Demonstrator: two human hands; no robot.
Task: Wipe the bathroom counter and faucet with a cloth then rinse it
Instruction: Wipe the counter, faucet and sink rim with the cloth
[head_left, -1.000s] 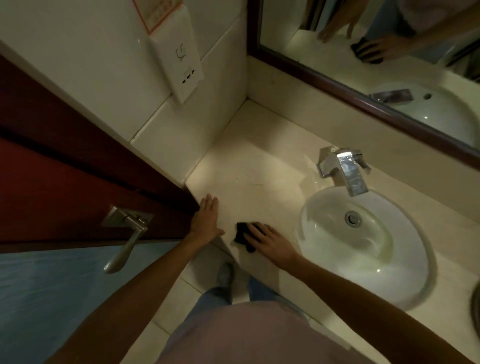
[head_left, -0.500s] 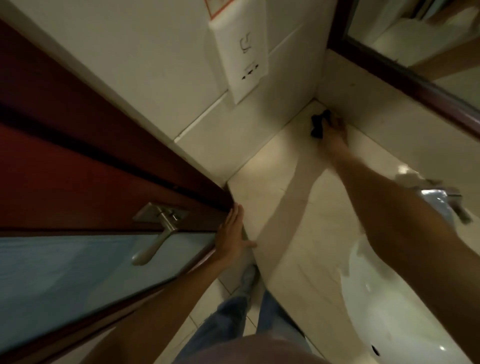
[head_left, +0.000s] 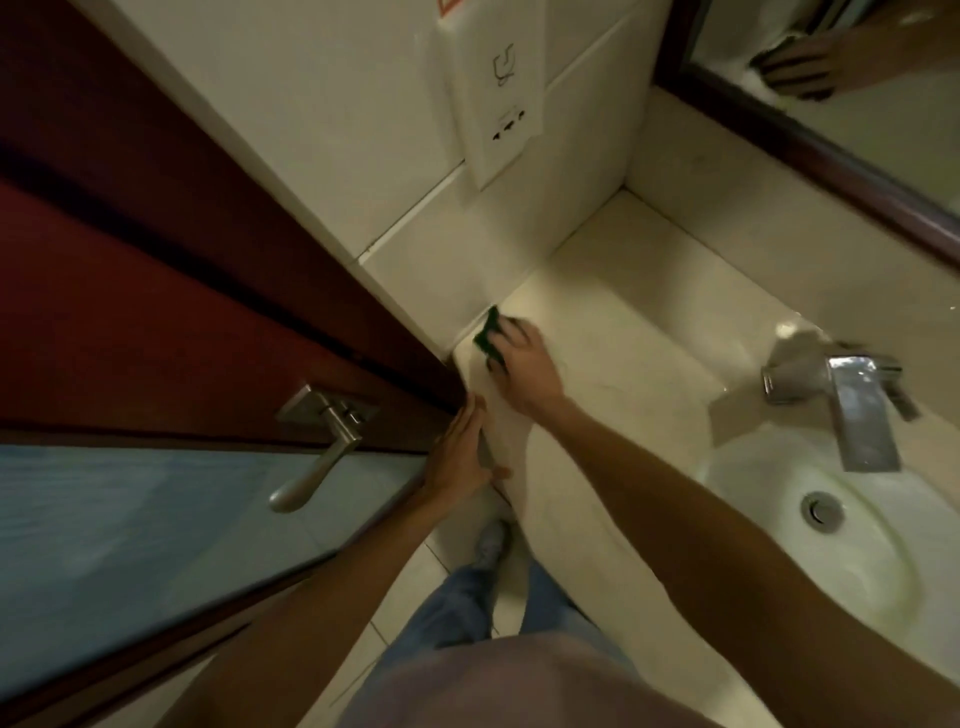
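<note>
Right hand (head_left: 522, 371) was pressed palm-down on a dark cloth (head_left: 489, 335), fingers curled over it, holding it against the counter (head_left: 613, 364). Cloth sat at frame centre, at the counter's left edge where it meets the tiled wall (head_left: 493, 270); only its upper-left part showed past the fingers. Hand was motion-blurred, so I couldn't tell the exact grip.

Left hand (head_left: 460, 457) lay flat, fingers straight and together, holding nothing, on the front-left corner of the counter beside the red door (head_left: 156, 312). Just below the right hand, not touching it as far as I could see.

Faucet (head_left: 852, 405) stood at the right of the frame, well apart from the cloth, spout over the white basin (head_left: 753, 467). Drain (head_left: 822, 510) was visible in the basin, lower right.

Door lever (head_left: 317, 457) was left of centre, close to the left hand. Socket plate (head_left: 493, 104) was on the wall at upper centre. Mirror (head_left: 857, 93) at upper right showed a reflected hand, blurred. Jeans and one shoe (head_left: 491, 545) were visible at bottom centre over the floor tiles.
</note>
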